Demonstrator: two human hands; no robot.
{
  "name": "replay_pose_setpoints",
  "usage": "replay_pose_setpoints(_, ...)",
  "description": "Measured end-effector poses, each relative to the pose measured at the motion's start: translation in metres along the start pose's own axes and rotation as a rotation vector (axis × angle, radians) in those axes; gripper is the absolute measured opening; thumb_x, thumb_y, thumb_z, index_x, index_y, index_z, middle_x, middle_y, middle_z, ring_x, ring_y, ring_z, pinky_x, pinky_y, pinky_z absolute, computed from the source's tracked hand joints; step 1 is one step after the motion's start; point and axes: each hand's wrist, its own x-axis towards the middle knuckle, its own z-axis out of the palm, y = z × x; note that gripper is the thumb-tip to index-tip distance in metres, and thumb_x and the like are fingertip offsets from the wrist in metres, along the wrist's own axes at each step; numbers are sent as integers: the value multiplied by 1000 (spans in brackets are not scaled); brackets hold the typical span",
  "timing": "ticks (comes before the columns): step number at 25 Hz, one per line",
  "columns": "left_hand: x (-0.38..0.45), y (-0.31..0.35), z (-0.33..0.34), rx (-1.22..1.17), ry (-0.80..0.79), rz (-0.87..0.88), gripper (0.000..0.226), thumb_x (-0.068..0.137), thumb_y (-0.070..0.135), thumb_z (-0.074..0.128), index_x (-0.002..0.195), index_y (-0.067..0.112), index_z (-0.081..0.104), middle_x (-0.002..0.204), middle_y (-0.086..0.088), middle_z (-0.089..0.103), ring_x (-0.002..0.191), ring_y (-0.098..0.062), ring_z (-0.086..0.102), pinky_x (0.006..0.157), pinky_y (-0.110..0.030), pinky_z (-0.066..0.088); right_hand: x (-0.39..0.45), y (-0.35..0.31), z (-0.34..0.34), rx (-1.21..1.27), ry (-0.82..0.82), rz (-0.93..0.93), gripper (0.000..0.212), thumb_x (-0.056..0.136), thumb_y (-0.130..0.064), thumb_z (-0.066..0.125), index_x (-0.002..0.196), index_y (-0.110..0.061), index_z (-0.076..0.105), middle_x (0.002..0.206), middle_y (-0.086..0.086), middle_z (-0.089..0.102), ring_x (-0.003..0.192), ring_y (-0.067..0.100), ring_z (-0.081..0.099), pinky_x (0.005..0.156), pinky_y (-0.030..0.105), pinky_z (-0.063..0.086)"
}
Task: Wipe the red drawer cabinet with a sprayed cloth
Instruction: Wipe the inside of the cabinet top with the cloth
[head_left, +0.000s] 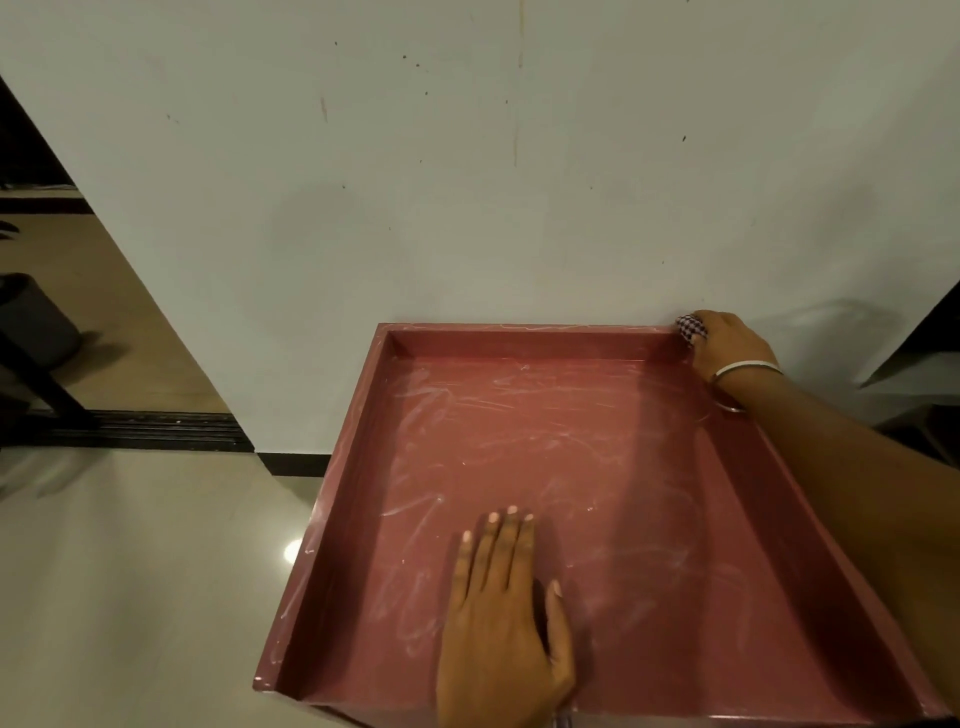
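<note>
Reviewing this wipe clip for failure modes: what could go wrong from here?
1. The cloth is bunched small in the right hand at the far right corner of the red tray top, so it may miss the white streaks across the floor.
2. The left hand lies flat on that floor and may smear it.
3. The bangle could scrape the rim.

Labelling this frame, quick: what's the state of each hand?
Left hand: open, flat on the red cabinet top, holding nothing.
Right hand: closed on the checked cloth at the far right corner.
</note>
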Motion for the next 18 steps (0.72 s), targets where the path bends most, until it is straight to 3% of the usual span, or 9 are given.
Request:
replay_pose_setpoints(5, 1, 0, 1, 16, 1, 1, 59, 86, 38, 45, 140, 16, 48, 148, 5, 43, 141, -12, 34, 115, -37, 21, -2, -28, 4, -100, 35, -88, 39, 84, -3, 49, 123, -3, 53, 124, 22, 55, 117, 40, 48, 99, 45, 42)
replay_pose_setpoints(12, 3, -1, 2, 13, 17, -3, 58, 86, 38, 44, 138, 14, 51, 147, 4, 46, 139, -14, 38, 113, -38, 23, -19, -131, 40, -52, 48, -240, 45, 81, 2, 53, 125, -4, 49, 128, 18, 53, 123, 34, 42, 106, 38, 33)
replay_pose_setpoints(18, 0, -2, 1, -12, 25, 23, 56, 86, 35, 45, 139, 16, 50, 147, 4, 45, 140, -13, 36, 114, -37, 23, -16, -115, 41, -72, 55, -302, 37, 92, -5, 40, 127, -6, 48, 130, 17, 52, 124, 34, 42, 103, 41, 35)
